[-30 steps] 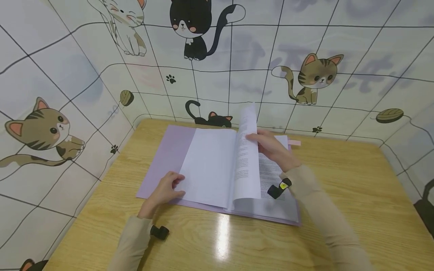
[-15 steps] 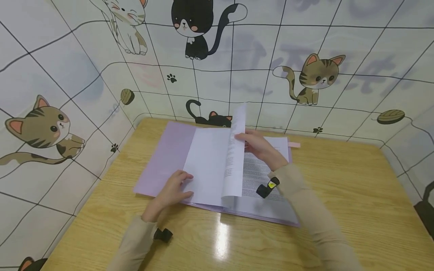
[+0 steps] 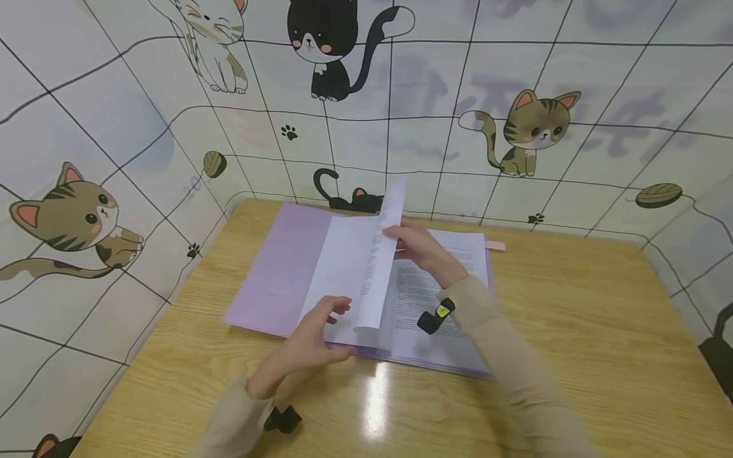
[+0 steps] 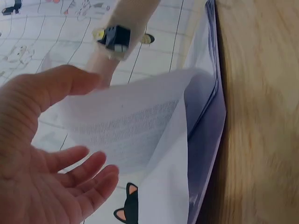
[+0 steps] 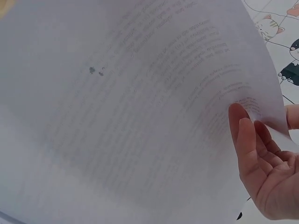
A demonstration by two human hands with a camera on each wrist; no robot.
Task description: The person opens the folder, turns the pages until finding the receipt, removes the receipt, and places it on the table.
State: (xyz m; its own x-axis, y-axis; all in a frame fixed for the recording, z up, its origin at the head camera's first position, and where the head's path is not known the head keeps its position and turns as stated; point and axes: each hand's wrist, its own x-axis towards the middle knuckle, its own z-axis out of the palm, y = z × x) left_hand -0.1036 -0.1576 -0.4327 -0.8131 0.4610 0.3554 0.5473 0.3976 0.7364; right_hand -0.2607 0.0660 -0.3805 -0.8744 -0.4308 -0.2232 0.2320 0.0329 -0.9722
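A purple folder (image 3: pixel 275 267) lies open on the table with printed sheets inside. My right hand (image 3: pixel 426 251) pinches the edge of a printed page (image 3: pixel 380 261) that stands raised and curved over the folder's middle. In the right wrist view the fingers (image 5: pixel 247 140) lie behind this page, with the thumb on its other side. My left hand (image 3: pixel 312 337) hovers at the folder's front edge, left of the raised page, fingers apart and holding nothing. In the left wrist view, thumb and fingers spread beside the curled page (image 4: pixel 121 116). Another printed sheet (image 3: pixel 441 292) lies flat on the right.
The folder rests on a wooden table (image 3: pixel 572 318). A pink tab (image 3: pixel 495 245) sticks out at its right edge. Behind and to the left rises a wall (image 3: pixel 424 140) printed with cartoon cats. A dark object (image 3: pixel 718 350) stands at the far right edge.
My right hand has carried the raised page leftward, uncovering more of the printed sheet on the right. My left hand has come off the left page and moved right, toward the raised page.
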